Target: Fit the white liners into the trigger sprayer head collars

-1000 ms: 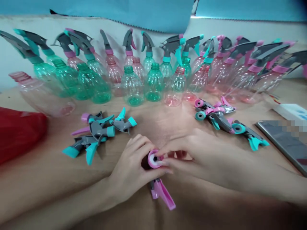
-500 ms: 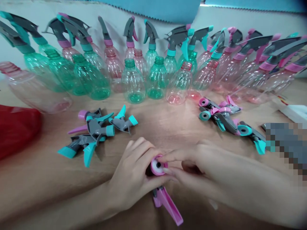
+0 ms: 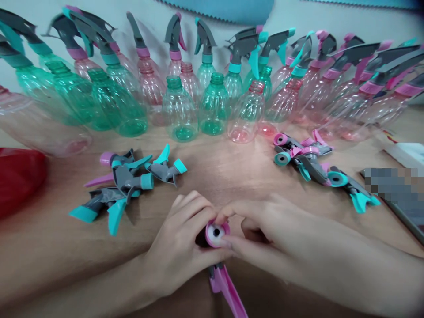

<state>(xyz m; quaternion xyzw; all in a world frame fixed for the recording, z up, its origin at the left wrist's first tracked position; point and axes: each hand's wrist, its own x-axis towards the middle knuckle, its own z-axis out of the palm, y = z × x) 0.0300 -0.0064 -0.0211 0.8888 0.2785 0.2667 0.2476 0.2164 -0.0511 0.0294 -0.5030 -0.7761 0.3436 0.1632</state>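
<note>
My left hand is wrapped around a grey and pink trigger spray head, whose pink lever points down toward the table's near edge. Its pink collar faces up at me, showing a white disc with a dark hole in the middle. Thumb and index finger of my right hand pinch at the collar's rim, touching the white disc's edge. Much of the grey body is hidden by my left fingers.
Spray heads in grey, pink and teal lie in a left pile and a right pile. Behind stand several green bottles and pink bottles, some capped with spray heads. A red object lies left, a partly blurred-out dark flat object right.
The view has shifted slightly, and the spray head sits a little lower and further left in it. Both hands keep hold; my right fingertips have moved slightly around the collar.
</note>
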